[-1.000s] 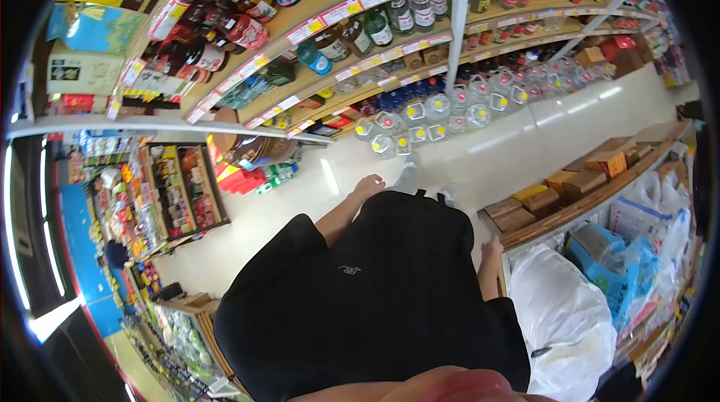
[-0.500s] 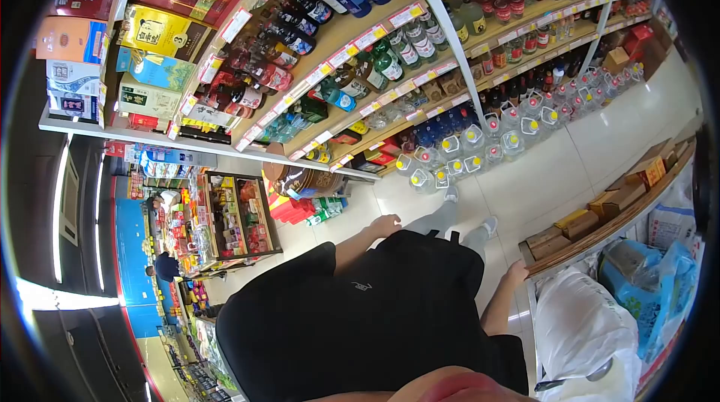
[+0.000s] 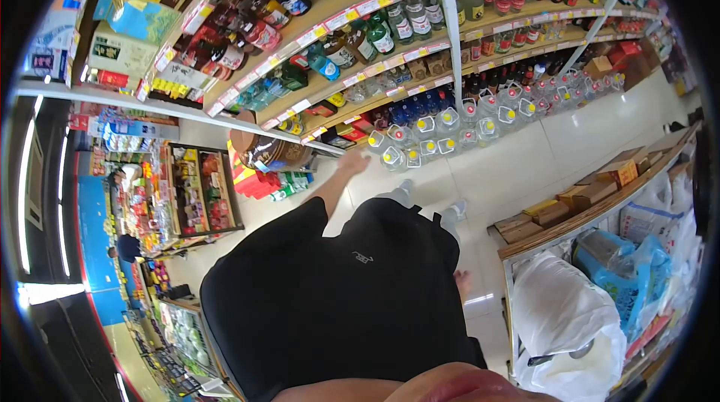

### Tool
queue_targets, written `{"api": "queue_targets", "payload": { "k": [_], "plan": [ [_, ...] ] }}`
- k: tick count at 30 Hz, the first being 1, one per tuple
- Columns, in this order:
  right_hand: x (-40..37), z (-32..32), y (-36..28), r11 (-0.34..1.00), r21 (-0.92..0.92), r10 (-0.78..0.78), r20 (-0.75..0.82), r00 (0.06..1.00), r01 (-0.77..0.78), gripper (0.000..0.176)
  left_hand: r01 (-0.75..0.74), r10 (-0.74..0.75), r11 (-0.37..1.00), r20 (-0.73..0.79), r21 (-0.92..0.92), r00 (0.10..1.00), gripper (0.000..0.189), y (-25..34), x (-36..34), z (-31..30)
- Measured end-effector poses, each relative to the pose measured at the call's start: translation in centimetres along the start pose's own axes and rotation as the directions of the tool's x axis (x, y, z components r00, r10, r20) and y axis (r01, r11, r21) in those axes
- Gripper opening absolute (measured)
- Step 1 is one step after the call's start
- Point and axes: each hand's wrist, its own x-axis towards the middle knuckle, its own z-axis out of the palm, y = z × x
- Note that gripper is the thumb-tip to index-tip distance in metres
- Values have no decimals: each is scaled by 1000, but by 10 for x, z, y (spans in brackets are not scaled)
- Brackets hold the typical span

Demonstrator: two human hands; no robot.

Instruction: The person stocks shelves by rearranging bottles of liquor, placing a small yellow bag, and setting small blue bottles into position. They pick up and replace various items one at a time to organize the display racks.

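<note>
My left hand (image 3: 355, 162) reaches forward beside the lower end of the shelf unit, with its fingers loosely stretched and nothing visible in them. Just past it stand clear plastic jugs (image 3: 392, 158) with yellow and red caps in rows on the floor; I see a gap between hand and jugs. My right hand (image 3: 463, 281) hangs low at my side, partly covered by my black shirt (image 3: 337, 304). Its fingers look a little apart, and I see nothing in them. A wooden-edged counter (image 3: 510, 252) is to its right.
Shelves (image 3: 360, 8) of bottles run along the far side. Cardboard boxes (image 3: 551, 212) and a white plastic bag (image 3: 559, 304) lie on the counter at right. A large brown jar (image 3: 274, 154) stands at the shelf's end. Another person (image 3: 128, 247) is far left.
My left hand has moved forward and left, toward the shelf end. My right hand has left the counter's corner and dropped back to my side. The whole view has shifted as I moved.
</note>
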Motion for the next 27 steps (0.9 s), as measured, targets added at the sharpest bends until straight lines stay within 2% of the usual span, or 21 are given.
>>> {"api": "queue_targets", "payload": {
  "k": [1,2,4,5,6,8,10,13,16,17,18,19,20,22,23,24,25,26,27],
  "plan": [
    [-1,-8,10,1000,5,17,-65,998,-17,53,119,-120,992,-13,-37,993,72,-10,3,-22],
    [-6,-9,15,999,-23,29,-98,995,-31,53,221,-232,968,-86,-119,969,69,-23,3,-47],
    [-23,-1,19,985,-169,-2,-88,996,-13,52,319,-377,913,-229,-255,897,67,-53,21,-95],
    [-30,6,21,969,-246,-32,-70,997,14,52,214,-329,929,-405,-303,853,69,-81,38,-111],
    [-37,15,22,943,-330,-65,-44,997,47,51,105,-287,938,-567,-331,773,71,-105,57,-122],
    [-48,35,26,854,-504,-131,26,991,126,51,106,-329,932,-684,-348,651,74,-115,62,-183],
    [-57,59,30,727,-650,-203,104,974,221,50,42,-363,911,-750,-411,552,69,-118,68,-233],
    [-80,96,30,504,-790,-286,227,931,348,49,175,-356,920,-564,-349,745,65,-144,114,-275],
    [-83,119,53,336,-837,-346,317,883,432,49,153,-114,988,-832,-35,543,59,-185,200,-240],
    [-87,124,61,292,-839,-367,345,864,459,48,174,190,958,-961,227,202,48,-186,189,-252],
    [-89,131,67,262,-834,-395,368,842,487,48,109,238,960,-959,256,156,45,-212,237,-225],
    [-91,135,76,233,-826,-418,392,819,514,48,132,288,948,-957,289,31,48,-202,221,-238],
    [-92,134,83,210,-823,-444,401,801,528,47,173,312,931,-947,321,81,52,-201,208,-241],
    [-111,138,91,242,-836,-500,328,801,493,47,46,269,960,-956,276,118,51,-218,228,-225],
    [-125,141,96,305,-846,-529,232,816,438,46,-24,255,967,-958,254,129,52,-220,231,-227],
    [-138,143,101,372,-844,-553,133,823,386,45,47,356,933,-934,357,36,51,-226,230,-227],
    [-152,146,105,379,-855,-551,98,828,353,45,80,411,908,-911,411,9,50,-231,235,-222],
    [-175,155,109,428,-842,-556,42,830,329,56,116,465,880,-885,460,-19,48,-237,239,-218],
    [-152,138,121,370,-879,-584,32,811,301,56,104,477,874,-879,475,5,47,-246,260,-210]
  ]
}}
